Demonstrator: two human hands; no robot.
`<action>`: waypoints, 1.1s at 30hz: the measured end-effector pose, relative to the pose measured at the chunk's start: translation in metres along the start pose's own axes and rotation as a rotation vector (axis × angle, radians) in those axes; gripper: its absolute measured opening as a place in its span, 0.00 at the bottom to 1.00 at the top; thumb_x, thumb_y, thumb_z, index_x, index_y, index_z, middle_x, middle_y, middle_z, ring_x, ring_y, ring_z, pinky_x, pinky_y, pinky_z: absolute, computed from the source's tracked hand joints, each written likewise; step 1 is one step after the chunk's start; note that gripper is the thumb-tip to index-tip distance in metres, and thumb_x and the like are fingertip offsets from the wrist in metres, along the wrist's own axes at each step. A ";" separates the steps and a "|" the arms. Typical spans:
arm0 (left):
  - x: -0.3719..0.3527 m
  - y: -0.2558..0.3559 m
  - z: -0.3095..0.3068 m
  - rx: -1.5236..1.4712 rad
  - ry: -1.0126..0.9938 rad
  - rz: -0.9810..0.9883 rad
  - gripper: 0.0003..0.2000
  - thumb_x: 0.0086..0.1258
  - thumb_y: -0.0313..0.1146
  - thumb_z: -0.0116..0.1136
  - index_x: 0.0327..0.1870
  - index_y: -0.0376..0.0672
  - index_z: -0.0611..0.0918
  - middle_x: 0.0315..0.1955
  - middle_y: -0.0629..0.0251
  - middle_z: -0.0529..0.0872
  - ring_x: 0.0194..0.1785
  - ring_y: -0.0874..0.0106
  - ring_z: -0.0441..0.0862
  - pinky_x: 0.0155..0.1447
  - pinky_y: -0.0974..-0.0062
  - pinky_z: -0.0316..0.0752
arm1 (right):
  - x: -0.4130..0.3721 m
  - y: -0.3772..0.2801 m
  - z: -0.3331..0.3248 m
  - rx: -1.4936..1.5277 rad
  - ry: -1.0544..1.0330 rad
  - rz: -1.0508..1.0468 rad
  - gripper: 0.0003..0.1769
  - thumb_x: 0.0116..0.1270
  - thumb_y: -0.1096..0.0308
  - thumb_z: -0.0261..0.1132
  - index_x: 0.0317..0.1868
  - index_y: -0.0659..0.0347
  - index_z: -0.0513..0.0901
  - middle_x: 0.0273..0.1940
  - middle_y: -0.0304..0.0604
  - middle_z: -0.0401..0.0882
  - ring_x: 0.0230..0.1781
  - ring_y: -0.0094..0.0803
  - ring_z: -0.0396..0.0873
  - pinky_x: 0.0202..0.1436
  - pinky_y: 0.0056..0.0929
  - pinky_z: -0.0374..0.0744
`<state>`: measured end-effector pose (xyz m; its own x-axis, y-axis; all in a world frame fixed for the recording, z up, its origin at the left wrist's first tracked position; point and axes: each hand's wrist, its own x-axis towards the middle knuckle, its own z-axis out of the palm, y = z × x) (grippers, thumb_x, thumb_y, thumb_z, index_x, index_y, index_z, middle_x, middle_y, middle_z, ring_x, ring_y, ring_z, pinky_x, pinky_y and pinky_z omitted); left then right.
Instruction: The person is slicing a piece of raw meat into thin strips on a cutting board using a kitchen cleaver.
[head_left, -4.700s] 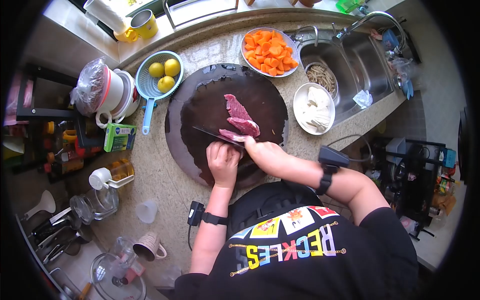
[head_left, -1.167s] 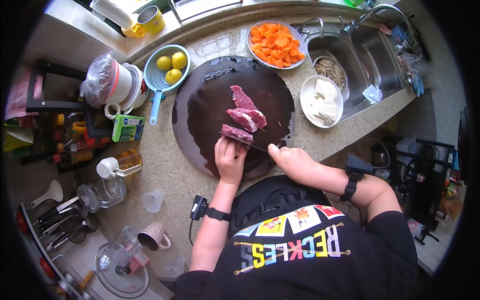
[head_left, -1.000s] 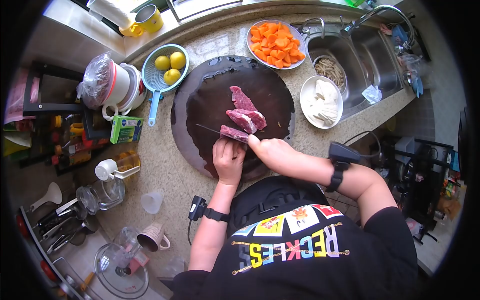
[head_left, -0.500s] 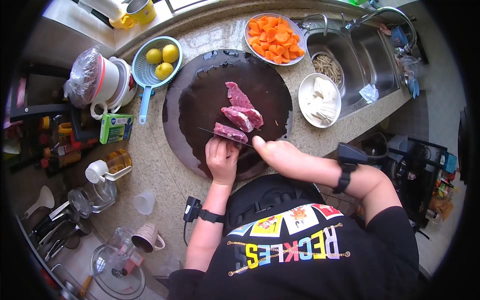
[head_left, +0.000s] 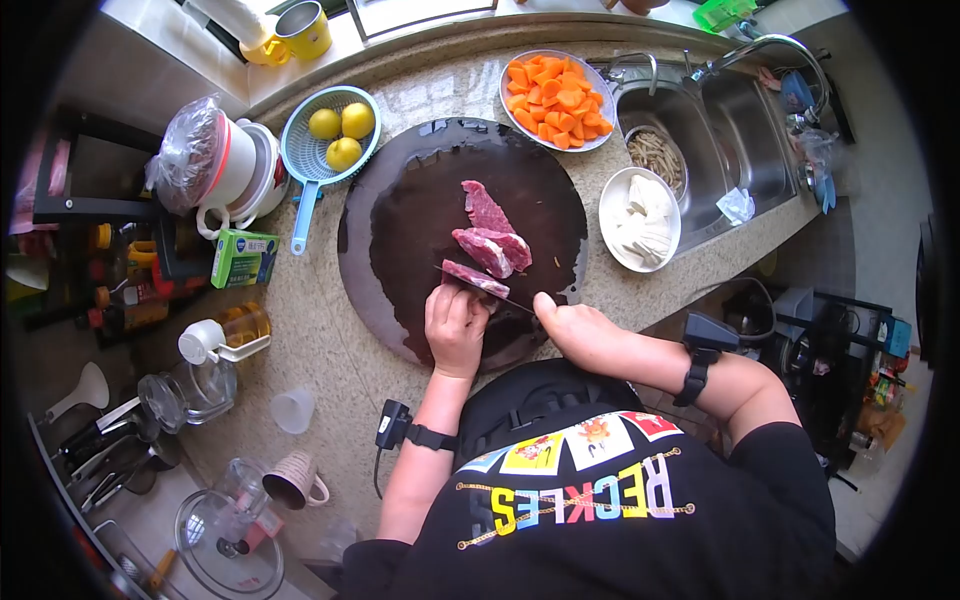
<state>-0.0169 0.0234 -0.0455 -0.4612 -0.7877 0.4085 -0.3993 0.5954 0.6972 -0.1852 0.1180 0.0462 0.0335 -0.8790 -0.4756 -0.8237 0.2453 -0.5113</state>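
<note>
Raw red meat lies in pieces on a round dark cutting board [head_left: 400, 220]. My left hand [head_left: 455, 325] presses its fingertips on the nearest meat strip [head_left: 475, 279]. In my right hand [head_left: 575, 330] is a knife [head_left: 500, 298], its blade lying across that strip just beside my left fingers. Two larger meat pieces [head_left: 490, 245] sit just beyond, toward the middle of the board.
A plate of chopped carrots [head_left: 558, 88] and a white bowl [head_left: 638, 218] stand beside the sink [head_left: 720, 130] at right. A blue strainer of yellow fruit [head_left: 330, 140], a wrapped pot [head_left: 215, 165], a green box [head_left: 243, 258], jars and cups crowd the left counter.
The knife has slid back toward my right, the right hand drawing away from the meat strip. My left hand stays on the strip.
</note>
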 end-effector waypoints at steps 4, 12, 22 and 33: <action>0.001 -0.007 -0.002 0.016 -0.013 -0.025 0.11 0.49 0.22 0.63 0.36 0.38 0.81 0.39 0.57 0.81 0.45 0.54 0.78 0.50 0.60 0.74 | 0.053 -0.019 0.002 0.036 0.109 -0.134 0.12 0.60 0.77 0.55 0.41 0.68 0.62 0.23 0.58 0.79 0.28 0.57 0.82 0.28 0.48 0.80; 0.004 -0.003 0.001 -0.012 0.031 -0.035 0.11 0.48 0.21 0.63 0.34 0.39 0.80 0.37 0.57 0.80 0.43 0.55 0.78 0.49 0.61 0.74 | 0.046 -0.016 0.008 0.015 0.109 -0.074 0.13 0.60 0.77 0.55 0.43 0.68 0.61 0.23 0.58 0.79 0.27 0.56 0.82 0.27 0.50 0.79; 0.004 -0.004 -0.002 0.011 0.019 -0.029 0.10 0.47 0.21 0.62 0.32 0.40 0.79 0.35 0.59 0.79 0.41 0.56 0.78 0.47 0.61 0.75 | 0.075 -0.025 0.010 -0.008 0.156 -0.155 0.10 0.61 0.77 0.54 0.40 0.68 0.62 0.24 0.60 0.79 0.28 0.56 0.82 0.27 0.47 0.80; 0.005 -0.002 -0.003 -0.017 0.031 -0.046 0.09 0.47 0.20 0.60 0.31 0.40 0.79 0.36 0.59 0.80 0.44 0.57 0.77 0.50 0.62 0.73 | 0.007 -0.003 0.013 0.003 0.068 0.007 0.10 0.60 0.78 0.53 0.40 0.68 0.62 0.25 0.60 0.80 0.30 0.57 0.83 0.30 0.50 0.80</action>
<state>-0.0162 0.0176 -0.0429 -0.4182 -0.8185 0.3938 -0.4058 0.5563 0.7252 -0.1750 0.1163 0.0346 -0.0110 -0.9032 -0.4291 -0.8219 0.2526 -0.5106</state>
